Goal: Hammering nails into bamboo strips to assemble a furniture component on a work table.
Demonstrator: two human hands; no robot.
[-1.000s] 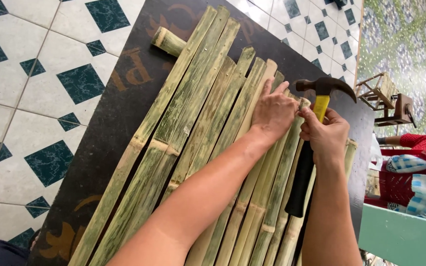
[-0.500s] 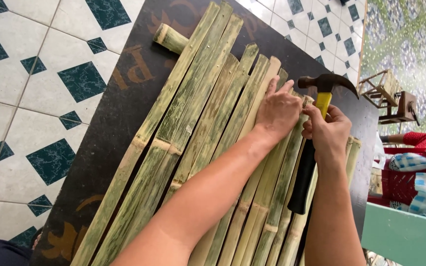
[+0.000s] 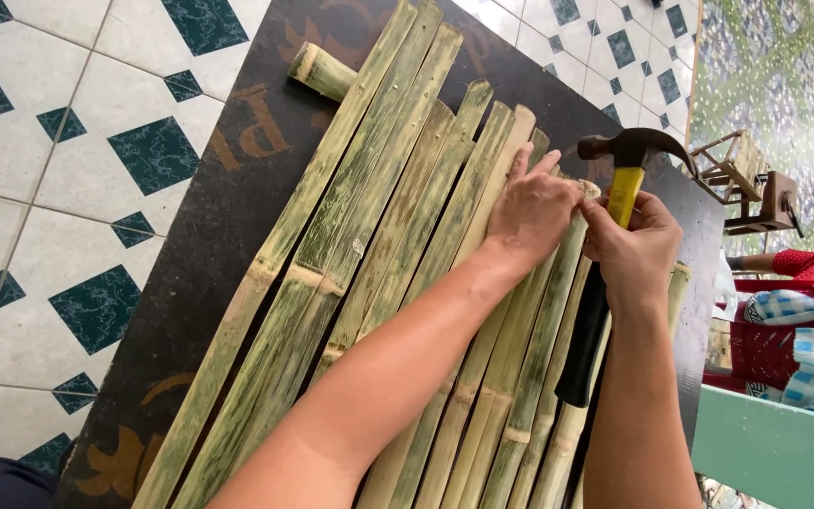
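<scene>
A person looks down at a row of split green bamboo slats (image 3: pixel 369 273) laid side by side on a dark brown board with faded orange lettering (image 3: pixel 228 198), which rests on a floor of white tiles with dark green diamond insets (image 3: pixel 58 179). The left hand (image 3: pixel 534 203) presses flat on the slats near their far ends, fingers spread and pinched toward the right. The right hand (image 3: pixel 635 250) meets it there, fingertips closed together on something too small to make out (perhaps a nail, though it cannot be seen). A claw hammer with a yellow neck and black handle (image 3: pixel 614 236) lies across the slats just beneath the right hand; whether any finger holds it cannot be told. One short round bamboo stub (image 3: pixel 320 71) lies under the far left slats. The risks, as a judgement: both hands crowd one spot, so a strike there could catch fingertips; the loose slats could slide or split along the grain; the resting hammer could roll off.
</scene>
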